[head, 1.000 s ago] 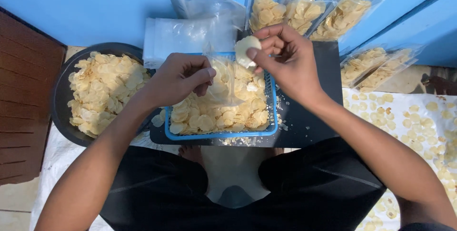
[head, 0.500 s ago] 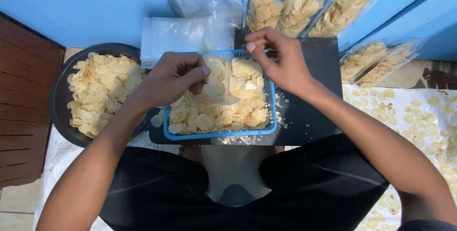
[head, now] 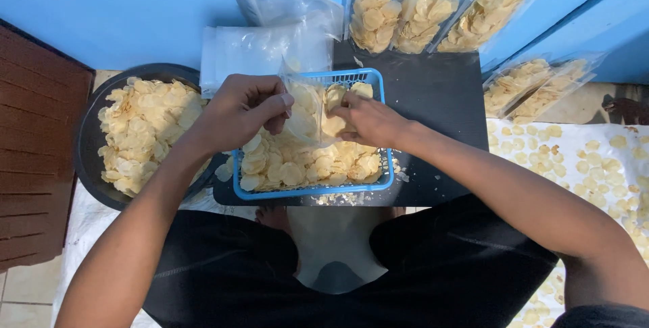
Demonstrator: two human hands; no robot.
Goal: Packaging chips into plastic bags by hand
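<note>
— What were our hands doing at that moment?

— Our left hand was pinched shut on the edge of a clear plastic bag, holding it up over the blue basket. Our right hand had its fingers down in the bag's mouth; we could not tell whether they were closed on a chip or loose.

— And where was the bag itself?

— Between our two hands, above the far half of the basket, with a few pale chips already showing through it. The basket under it was heaped with more chips and sat on a black board.

— What lay around that?

— To our left, touching the board's edge, stood a round black pan full of chips. Beyond the basket we had a stack of empty clear bags against the blue wall. Three filled bags leaned there too, and two more filled ones lay off to the right. Loose chips were spread on a white sheet at our right.
</note>
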